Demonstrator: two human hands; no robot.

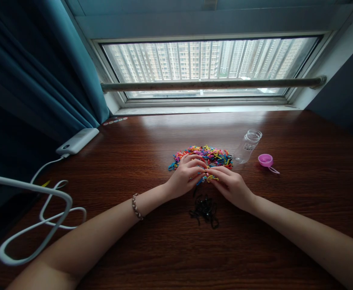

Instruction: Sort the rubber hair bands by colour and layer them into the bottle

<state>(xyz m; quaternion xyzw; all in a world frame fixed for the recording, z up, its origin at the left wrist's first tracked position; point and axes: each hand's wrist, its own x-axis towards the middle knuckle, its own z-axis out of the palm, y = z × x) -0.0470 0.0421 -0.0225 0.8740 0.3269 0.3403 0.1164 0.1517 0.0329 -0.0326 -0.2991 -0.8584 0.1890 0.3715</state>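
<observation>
A heap of small multicoloured rubber bands (215,155) lies on the brown table in front of me. My left hand (188,171) curves over its near left side, fingertips pinched together at a few bands. From the right, my right hand (232,185) meets it, with thumb and fingers closed on bands at the same spot. A few yellow and blue bands show loose under the fingertips. What exactly is between the fingers is partly hidden. Nearer to me, below both hands, is a small pile of black rubber bands (205,209).
Right of the heap stands a clear plastic bottle (246,149), uncapped, with a pink lid (266,160) beside it. A white power bank (78,141) with a white cable (64,201) sits at left by the blue curtain (73,68). A window and metal rail (212,84) are behind.
</observation>
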